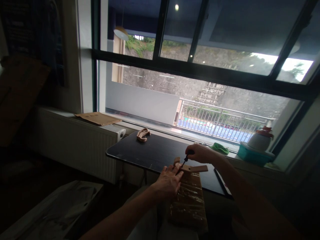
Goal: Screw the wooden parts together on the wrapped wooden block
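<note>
My right hand [200,153] is closed around the dark handle of a screwdriver [184,161], whose tip points down at a small wooden piece [193,169]. That piece rests on top of a plastic-wrapped wooden bundle [188,201] at the near edge of the black table [150,151]. My left hand [168,181] lies over the near end of the wooden piece with its fingers pressed on it, steadying it. More light wooden parts [143,134] lie at the table's far left corner.
A white radiator [75,143] with a cardboard sheet [97,118] on it runs under the big window. On the sill at the right stand a teal tub [253,155] with a white jug on it and a green object [220,148]. A plastic-covered surface [62,206] lies near left.
</note>
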{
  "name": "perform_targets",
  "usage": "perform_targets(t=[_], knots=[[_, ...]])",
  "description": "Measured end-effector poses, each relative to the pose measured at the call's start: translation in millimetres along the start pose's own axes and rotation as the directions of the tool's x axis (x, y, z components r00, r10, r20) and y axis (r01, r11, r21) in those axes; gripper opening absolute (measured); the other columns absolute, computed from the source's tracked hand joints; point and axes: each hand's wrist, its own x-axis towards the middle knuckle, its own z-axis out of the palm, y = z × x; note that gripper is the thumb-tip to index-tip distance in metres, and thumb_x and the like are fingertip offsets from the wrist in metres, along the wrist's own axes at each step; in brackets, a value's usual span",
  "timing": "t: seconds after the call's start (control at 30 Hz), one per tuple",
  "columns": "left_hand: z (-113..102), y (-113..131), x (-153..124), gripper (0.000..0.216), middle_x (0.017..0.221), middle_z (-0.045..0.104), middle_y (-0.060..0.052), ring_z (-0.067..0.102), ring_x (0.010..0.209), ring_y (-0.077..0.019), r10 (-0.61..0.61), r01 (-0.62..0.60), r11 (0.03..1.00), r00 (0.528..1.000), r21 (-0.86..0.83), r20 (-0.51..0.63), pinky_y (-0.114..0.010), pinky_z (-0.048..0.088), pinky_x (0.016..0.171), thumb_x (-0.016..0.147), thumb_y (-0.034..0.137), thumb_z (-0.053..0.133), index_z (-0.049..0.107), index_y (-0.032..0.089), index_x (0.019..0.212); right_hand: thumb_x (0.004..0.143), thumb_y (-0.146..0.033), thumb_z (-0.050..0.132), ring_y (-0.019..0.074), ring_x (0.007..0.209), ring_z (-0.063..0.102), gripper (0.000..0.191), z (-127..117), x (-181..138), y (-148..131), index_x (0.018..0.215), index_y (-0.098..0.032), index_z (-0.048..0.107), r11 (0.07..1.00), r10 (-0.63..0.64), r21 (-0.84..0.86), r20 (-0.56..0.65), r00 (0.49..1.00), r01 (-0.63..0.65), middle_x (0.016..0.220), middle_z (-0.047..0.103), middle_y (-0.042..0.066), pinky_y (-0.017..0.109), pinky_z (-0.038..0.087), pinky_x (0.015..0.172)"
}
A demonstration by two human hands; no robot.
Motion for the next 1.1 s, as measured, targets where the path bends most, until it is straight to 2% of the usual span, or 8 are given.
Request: perform_targets(t=[0.17, 0.4, 0.5, 0.6, 0.73, 0.97, 1.1], knots=[[-1.3, 1.4, -1.1, 0.048, 0.147, 0.026, -0.008, 0.032, 0.125, -0.0324, -0.003, 0.003, 1.000, 1.000, 0.000, -0.001, -0.054, 0.027, 0.101, 0.086, 0.034, 0.037, 0.040, 0.022, 0.132, 0.077, -0.028, 0.052, 0.0121, 0.064, 0.056, 0.022, 3.7, 2.4, 1.9, 0.090, -0.019, 0.067, 1.000, 0.022, 0.007, -0.002, 1.000, -0.022, 0.080, 0.067, 0.003, 0.023, 0.039, 0.057], [-2.4, -2.0, 3.5, 0.049, 0.146, 0.027, -0.009, 0.033, 0.124, -0.0323, 0.011, -0.011, 1.000, 1.000, 0.007, 0.004, -0.054, 0.028, 0.100, 0.085, 0.036, 0.038, 0.040, 0.021, 0.132, 0.080, -0.036, 0.050, 0.0138, 0.068, 0.057, 0.027, 10.6, 0.0, 0.9, 0.089, -0.017, 0.066, 0.995, 0.072, -0.061, -0.106, 0.992, -0.079, 0.081, 0.067, 0.005, 0.024, 0.037, 0.060], [-2.8, -2.8, 4.2, 0.049, 0.146, 0.028, -0.009, 0.033, 0.125, -0.0321, 0.008, -0.008, 1.000, 1.000, 0.002, 0.012, -0.054, 0.029, 0.100, 0.085, 0.037, 0.039, 0.040, 0.022, 0.132, 0.079, -0.038, 0.050, 0.0143, 0.068, 0.058, 0.026, 6.8, -1.5, -0.7, 0.090, -0.021, 0.066, 0.990, 0.069, -0.111, -0.105, 0.992, -0.081, 0.082, 0.068, 0.004, 0.024, 0.036, 0.058], [-3.7, -2.4, 3.5, 0.049, 0.146, 0.028, -0.008, 0.032, 0.126, -0.0322, 0.002, -0.002, 1.000, 1.000, -0.005, 0.022, -0.054, 0.028, 0.101, 0.085, 0.037, 0.038, 0.039, 0.023, 0.132, 0.079, -0.034, 0.051, 0.0135, 0.068, 0.058, 0.023, 1.4, -2.4, -2.1, 0.094, -0.024, 0.066, 0.995, 0.020, -0.096, -0.080, 0.997, -0.028, 0.084, 0.068, 0.002, 0.023, 0.036, 0.058], [-4.5, -1.1, 2.2, 0.049, 0.145, 0.028, -0.009, 0.032, 0.126, -0.0325, 0.004, -0.004, 1.000, 1.000, -0.007, 0.017, -0.054, 0.027, 0.101, 0.085, 0.035, 0.037, 0.040, 0.022, 0.132, 0.079, -0.029, 0.049, 0.0126, 0.066, 0.057, 0.023, 0.4, -2.1, -3.0, 0.091, -0.024, 0.068, 0.995, -0.018, -0.100, -0.043, 0.999, 0.013, 0.081, 0.068, 0.001, 0.023, 0.036, 0.058], [-2.4, -2.9, 4.8, 0.048, 0.147, 0.026, -0.009, 0.032, 0.126, -0.0328, 0.005, -0.005, 1.000, 1.000, -0.003, 0.008, -0.055, 0.028, 0.100, 0.086, 0.036, 0.036, 0.040, 0.022, 0.132, 0.084, -0.036, 0.044, 0.0136, 0.066, 0.057, 0.030, 13.3, 1.7, -3.5, 0.088, -0.019, 0.068, 0.989, 0.054, -0.126, -0.143, 0.988, -0.072, 0.080, 0.067, 0.005, 0.024, 0.034, 0.057], [-3.8, -3.8, 5.6, 0.049, 0.145, 0.029, -0.009, 0.033, 0.125, -0.0322, 0.010, -0.010, 1.000, 1.000, -0.008, 0.023, -0.055, 0.029, 0.100, 0.085, 0.036, 0.037, 0.040, 0.023, 0.132, 0.081, -0.041, 0.048, 0.0143, 0.066, 0.057, 0.029, 9.7, 3.5, -2.6, 0.087, -0.020, 0.068, 0.990, 0.056, -0.120, -0.109, 0.992, -0.069, 0.079, 0.067, 0.005, 0.025, 0.035, 0.056]])
